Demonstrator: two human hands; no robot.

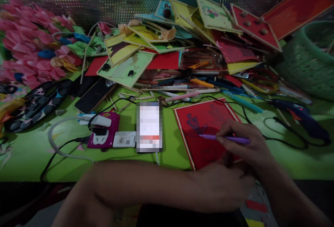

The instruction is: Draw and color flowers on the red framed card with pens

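A purple felt-tip pen (236, 139) is pinched in my right hand (245, 141), its tip on a red card panel (194, 150) framed with thin wooden strips. Purple flower and leaf lines (195, 126) show at the panel's left, with fainter dark outlines of more flowers at upper right and lower middle. My left hand (224, 185) is closed at the panel's near right corner, below my right hand. Its fingers curl round that edge and are partly hidden. Left of the panel lies a phone (149, 126) with a lit, blurred screen.
A magenta power strip (104, 133) with plugs and cables sits left of the phone. A glue gun (302, 119) lies at right, near a green basket (308, 60). Framed cards (127, 67) and pens pile up behind. Pink paper flowers (26, 42) fill the back left.
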